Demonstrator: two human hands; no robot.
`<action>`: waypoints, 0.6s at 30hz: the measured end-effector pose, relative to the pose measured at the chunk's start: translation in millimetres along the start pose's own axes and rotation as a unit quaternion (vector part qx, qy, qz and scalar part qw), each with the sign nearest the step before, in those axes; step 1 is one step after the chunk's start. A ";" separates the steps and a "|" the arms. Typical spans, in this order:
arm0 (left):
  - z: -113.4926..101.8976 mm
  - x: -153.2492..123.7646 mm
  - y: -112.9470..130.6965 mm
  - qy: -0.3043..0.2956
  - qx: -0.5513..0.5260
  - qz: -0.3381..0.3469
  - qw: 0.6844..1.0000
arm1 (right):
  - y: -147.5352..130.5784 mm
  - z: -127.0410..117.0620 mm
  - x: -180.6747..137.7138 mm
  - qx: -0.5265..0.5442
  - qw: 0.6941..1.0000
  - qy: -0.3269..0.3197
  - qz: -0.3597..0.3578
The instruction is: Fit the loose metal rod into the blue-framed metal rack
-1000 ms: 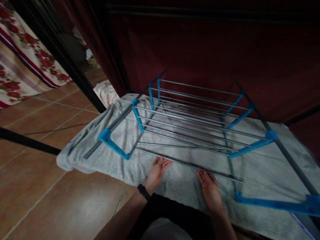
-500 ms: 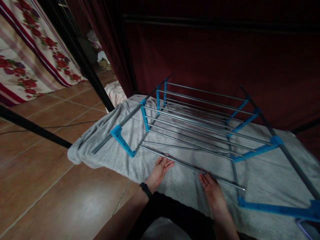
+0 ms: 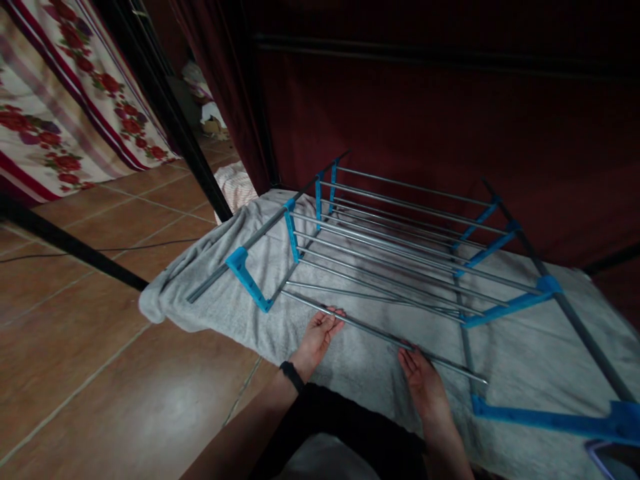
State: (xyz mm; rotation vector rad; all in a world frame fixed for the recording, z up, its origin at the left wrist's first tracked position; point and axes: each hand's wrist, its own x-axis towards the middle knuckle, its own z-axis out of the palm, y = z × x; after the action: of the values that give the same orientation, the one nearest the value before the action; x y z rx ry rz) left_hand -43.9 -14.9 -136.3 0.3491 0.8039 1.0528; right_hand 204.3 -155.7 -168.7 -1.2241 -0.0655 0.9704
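Observation:
A drying rack of grey metal rods and blue plastic brackets lies on a grey towel spread on the floor. Its nearest rod runs from the blue bracket on the left to a free end at the right. My left hand, palm up with a black band on the wrist, curls its fingertips round this rod near its left part. Further right, my right hand has its fingertips pinched on the same rod. Both forearms reach out over my dark clothing.
Dark red fabric walls with black poles close in the back and left. Brown floor tiles lie to the left, with a flowered cloth beyond. Another blue bar lies at the lower right.
My view has shifted left and a little forward. Both hands stay at the nearest rod; the left fingers have curled closer round it.

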 end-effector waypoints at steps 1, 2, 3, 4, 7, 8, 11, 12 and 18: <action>0.2 -0.1 -0.3 0.000 -0.001 0.002 1.000 | -0.5 1.5 -1.1 0.002 1.000 0.000 -0.002; 0.4 -0.1 -0.6 0.002 -0.004 0.003 1.000 | -0.9 2.7 -1.8 0.002 1.000 0.000 -0.003; 0.7 0.0 -0.9 0.005 -0.008 0.003 1.000 | -1.3 3.5 -2.2 -0.001 1.000 -0.001 -0.005; 1.1 0.1 -1.2 0.008 -0.011 0.003 1.000 | -1.4 3.9 -2.1 -0.004 1.000 -0.002 -0.007; 2.3 0.3 -2.3 0.007 -0.013 0.001 1.000 | -0.4 2.1 0.0 -0.015 1.000 -0.001 -0.011; 2.7 0.1 -2.7 0.007 -0.012 0.003 1.000 | 0.4 0.7 1.2 -0.018 1.000 0.000 -0.011; 3.9 -0.5 -3.4 0.010 -0.009 0.011 1.000 | 3.0 -5.0 5.3 -0.030 1.000 -0.003 -0.008; 4.4 -0.7 -3.5 0.011 -0.008 0.012 1.000 | 3.8 -7.0 6.6 -0.032 0.999 -0.008 -0.006; 6.5 -2.3 -4.1 0.006 -0.008 0.016 1.000 | 4.2 -11.5 10.1 -0.041 0.999 -0.019 -0.008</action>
State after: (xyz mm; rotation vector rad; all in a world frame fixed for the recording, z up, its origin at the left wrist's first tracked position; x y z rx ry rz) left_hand -37.1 -18.1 -133.6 0.3432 0.8017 1.0911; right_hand 214.1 -157.7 -181.0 -1.2781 -0.1470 0.9850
